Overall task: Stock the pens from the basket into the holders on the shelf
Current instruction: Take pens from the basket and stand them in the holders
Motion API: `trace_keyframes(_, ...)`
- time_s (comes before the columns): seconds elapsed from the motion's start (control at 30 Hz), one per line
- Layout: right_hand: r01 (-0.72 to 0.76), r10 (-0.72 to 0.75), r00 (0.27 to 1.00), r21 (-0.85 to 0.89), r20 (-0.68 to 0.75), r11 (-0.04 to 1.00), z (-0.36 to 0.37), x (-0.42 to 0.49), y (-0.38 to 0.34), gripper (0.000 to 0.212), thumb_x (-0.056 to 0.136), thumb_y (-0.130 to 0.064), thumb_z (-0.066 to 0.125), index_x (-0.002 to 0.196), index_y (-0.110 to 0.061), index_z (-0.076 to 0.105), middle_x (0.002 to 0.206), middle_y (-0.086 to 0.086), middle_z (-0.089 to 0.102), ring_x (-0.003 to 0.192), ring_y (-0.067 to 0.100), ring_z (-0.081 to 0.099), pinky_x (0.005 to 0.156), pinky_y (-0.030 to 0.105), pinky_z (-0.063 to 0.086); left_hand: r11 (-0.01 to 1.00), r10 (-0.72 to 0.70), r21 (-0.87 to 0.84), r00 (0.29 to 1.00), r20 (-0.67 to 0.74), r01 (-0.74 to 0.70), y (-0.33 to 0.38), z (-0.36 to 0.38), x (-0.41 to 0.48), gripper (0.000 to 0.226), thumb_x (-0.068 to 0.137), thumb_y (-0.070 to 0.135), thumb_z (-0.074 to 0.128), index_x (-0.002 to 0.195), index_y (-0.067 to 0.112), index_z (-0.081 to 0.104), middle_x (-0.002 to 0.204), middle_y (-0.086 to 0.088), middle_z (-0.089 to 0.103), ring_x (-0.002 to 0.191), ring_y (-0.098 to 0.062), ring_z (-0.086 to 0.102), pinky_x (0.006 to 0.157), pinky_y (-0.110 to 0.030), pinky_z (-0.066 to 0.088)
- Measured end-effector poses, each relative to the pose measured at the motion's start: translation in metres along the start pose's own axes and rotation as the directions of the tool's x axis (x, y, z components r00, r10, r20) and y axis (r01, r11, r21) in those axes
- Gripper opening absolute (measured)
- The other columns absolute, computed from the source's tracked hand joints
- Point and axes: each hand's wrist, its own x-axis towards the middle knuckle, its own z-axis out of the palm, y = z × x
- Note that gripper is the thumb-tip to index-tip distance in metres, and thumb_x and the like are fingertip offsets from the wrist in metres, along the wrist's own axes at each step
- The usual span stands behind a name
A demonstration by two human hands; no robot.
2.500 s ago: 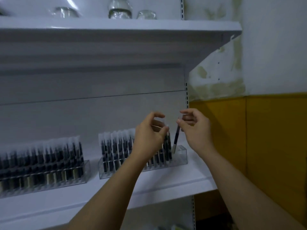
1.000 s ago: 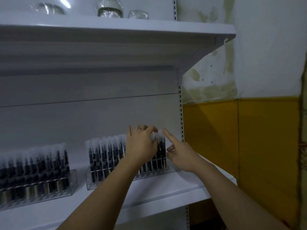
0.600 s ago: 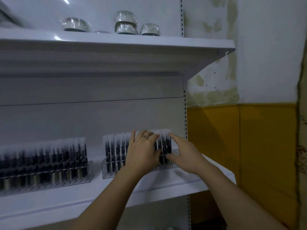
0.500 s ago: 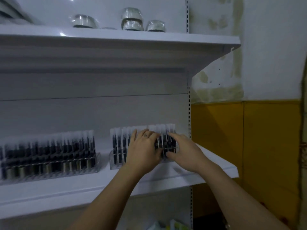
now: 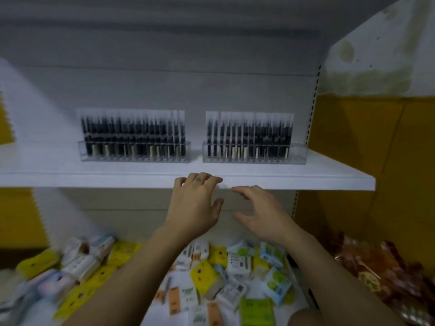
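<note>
Both hands are empty and low in the centre of the frame. The left hand [image 5: 195,203] has its fingers loosely spread, with the tips at the front lip of the white shelf [image 5: 329,177]; blur makes it impossible to tell whether they touch. The right hand [image 5: 261,212] sits just beside it, relaxed and half-curled, below the shelf edge and holding nothing. The pens [image 5: 249,135] stand upright in tight rows in two clear holders in the middle of the frame, the left holder [image 5: 134,157] and the right holder [image 5: 299,154]. The two are side by side with a small gap between them, and both look nearly full. No basket is in view and neither hand holds a pen. Mixed small packets [image 5: 207,276] are piled on the lower shelf under the forearms, and orange wrapped goods [image 5: 376,274] lie at lower right. Judging by their look, the pens are light, stiff and slim, with smooth barrels that are probably a bit slippery. They are best pinched near the top end between thumb and forefinger, then dropped straight down into a slot. The slots look narrow, so a tilted pen could snag on its neighbours. The holders look like light clear plastic and may slide or tip if knocked, so steadying one with the free hand seems wise.
</note>
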Motion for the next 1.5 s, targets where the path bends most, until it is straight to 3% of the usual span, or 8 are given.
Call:
trace_keyframes(0.27, -0.068, 0.079, 0.977, -0.065, 0.197, 0.996, 0.082, -0.029, 0.004, 0.062, 0.09, -0.044, 0.06, 0.145, -0.029, 0.036, 0.146, -0.003, 0.038, 0.13, 0.02, 0.042, 0.103, 0.034, 0.039, 0.984, -0.18, 0.059, 0.947, 0.267, 0.17, -0.039, 0.041, -0.091, 0.055, 0.088, 0.053, 0.051, 0.139, 0.033, 0.042, 0.139, 0.008, 0.048, 0.13, -0.016, 0.041, 0.105, -0.038, 0.028)
trace_keyframes(0.6, -0.168, 0.154, 0.883, -0.007, 0.443, 0.986, 0.195, -0.078, 0.027, 0.063, 0.09, -0.041, 0.063, 0.145, -0.026, 0.037, 0.147, 0.001, 0.038, 0.129, 0.021, 0.044, 0.101, 0.034, 0.04, 0.949, -0.297, 0.073, 0.786, 0.543, 0.308, -0.057, 0.105, -0.19, 0.057, 0.089, 0.053, 0.052, 0.14, 0.031, 0.04, 0.145, 0.005, 0.043, 0.136, -0.02, 0.033, 0.113, -0.047, 0.02)
trace_keyframes(0.8, -0.243, 0.196, 0.779, 0.0, 0.595, 0.97, 0.259, -0.112, 0.044, 0.064, 0.092, -0.038, 0.061, 0.148, -0.022, 0.034, 0.149, 0.006, 0.034, 0.132, 0.027, 0.04, 0.104, 0.041, 0.04, 0.911, -0.329, 0.061, 0.628, 0.705, 0.408, -0.06, 0.143, -0.242, 0.057, 0.091, 0.05, 0.054, 0.141, 0.03, 0.039, 0.145, 0.003, 0.044, 0.137, -0.022, 0.034, 0.113, -0.049, 0.021)
trace_keyframes(1.0, -0.346, 0.26, 0.723, 0.009, 0.641, 0.938, 0.297, -0.138, 0.059, 0.055, 0.089, -0.027, 0.065, 0.139, -0.015, 0.046, 0.138, 0.008, 0.048, 0.124, 0.027, 0.05, 0.097, 0.034, 0.044, 0.86, -0.343, 0.055, 0.496, 0.797, 0.507, -0.058, 0.169, -0.281, 0.052, 0.09, 0.044, 0.056, 0.138, 0.025, 0.044, 0.138, -0.001, 0.05, 0.129, -0.024, 0.043, 0.106, -0.045, 0.035)
trace_keyframes(1.2, -0.347, 0.292, 0.616, -0.08, 0.731, 0.934, 0.324, -0.168, 0.077, 0.062, 0.088, -0.031, 0.067, 0.143, -0.017, 0.042, 0.142, 0.005, 0.048, 0.127, 0.023, 0.048, 0.095, 0.028, 0.041, 0.842, -0.324, 0.11, 0.333, 0.886, 0.528, -0.063, 0.195, -0.317, 0.057, 0.091, 0.043, 0.055, 0.143, 0.024, 0.039, 0.144, -0.002, 0.044, 0.132, -0.024, 0.039, 0.11, -0.047, 0.031)
trace_keyframes(1.3, -0.401, 0.325, 0.517, -0.111, 0.792, 0.91, 0.338, -0.176, 0.088, 0.057, 0.088, -0.025, 0.067, 0.14, -0.015, 0.046, 0.136, 0.007, 0.053, 0.119, 0.023, 0.054, 0.097, 0.036, 0.048, 0.831, -0.329, 0.143, 0.268, 0.906, 0.538, -0.07, 0.208, -0.331, 0.058, 0.09, 0.044, 0.055, 0.142, 0.023, 0.04, 0.144, -0.005, 0.045, 0.131, -0.025, 0.041, 0.108, -0.047, 0.034)
trace_keyframes(1.37, -0.429, 0.338, 0.467, -0.125, 0.817, 0.895, 0.347, -0.179, 0.097, 0.055, 0.088, -0.022, 0.066, 0.139, -0.014, 0.046, 0.133, 0.008, 0.055, 0.113, 0.022, 0.056, 0.092, 0.037, 0.05, 0.821, -0.326, 0.157, 0.225, 0.918, 0.549, -0.072, 0.215, -0.347, 0.058, 0.091, 0.043, 0.055, 0.142, 0.02, 0.041, 0.143, -0.007, 0.045, 0.13, -0.026, 0.042, 0.106, -0.044, 0.037)
trace_keyframes(1.5, -0.489, 0.386, 0.426, -0.151, 0.818, 0.859, 0.368, -0.182, 0.112, 0.056, 0.09, -0.02, 0.065, 0.142, -0.014, 0.044, 0.134, 0.01, 0.052, 0.099, 0.016, 0.056, 0.073, 0.022, 0.045, 0.798, -0.295, 0.183, 0.107, 0.949, 0.574, -0.08, 0.229, -0.375, 0.051, 0.093, 0.033, 0.055, 0.139, 0.015, 0.042, 0.137, -0.009, 0.049, 0.122, -0.026, 0.048, 0.096, -0.035, 0.043)
